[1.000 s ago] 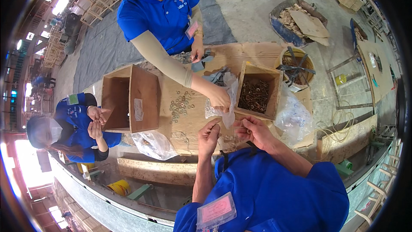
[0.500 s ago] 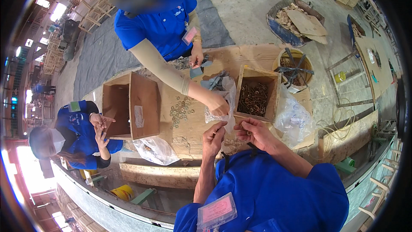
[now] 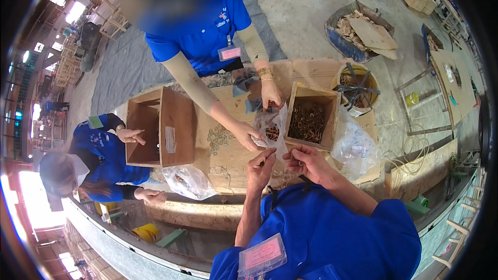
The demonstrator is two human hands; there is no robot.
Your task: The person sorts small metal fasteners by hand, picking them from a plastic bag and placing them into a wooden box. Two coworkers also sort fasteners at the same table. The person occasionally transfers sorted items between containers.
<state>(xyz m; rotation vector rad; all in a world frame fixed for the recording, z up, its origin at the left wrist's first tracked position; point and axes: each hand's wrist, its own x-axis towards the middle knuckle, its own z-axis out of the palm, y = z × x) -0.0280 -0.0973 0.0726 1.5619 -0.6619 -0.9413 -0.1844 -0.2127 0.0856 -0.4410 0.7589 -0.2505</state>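
Observation:
My left hand (image 3: 259, 170) is closed in a pinch at the near edge of the table; a small dark piece shows at its fingers, too small to name. Just right of it, my right hand (image 3: 307, 163) also has thumb and fingers pressed together; what they hold, if anything, I cannot make out. Right beyond my fingers is a clear plastic bag (image 3: 279, 130) with small brown metal pieces inside. A co-worker's two hands are at this bag. An open wooden box (image 3: 336, 130) of rusty-looking screws or bolts stands beyond my right hand.
Flat washers (image 3: 220, 140) lie spread on the cardboard (image 3: 233, 168). A second wooden box (image 3: 179, 124) lies to the left, with another co-worker beside it. Plastic bags (image 3: 358, 148) lie right of the screw box, near a yellow bucket (image 3: 374, 93).
The co-worker across the table has brought both hands to the bag, and its mouth is spread wider. The left co-worker's hands have moved apart. My hands stay nearly in place.

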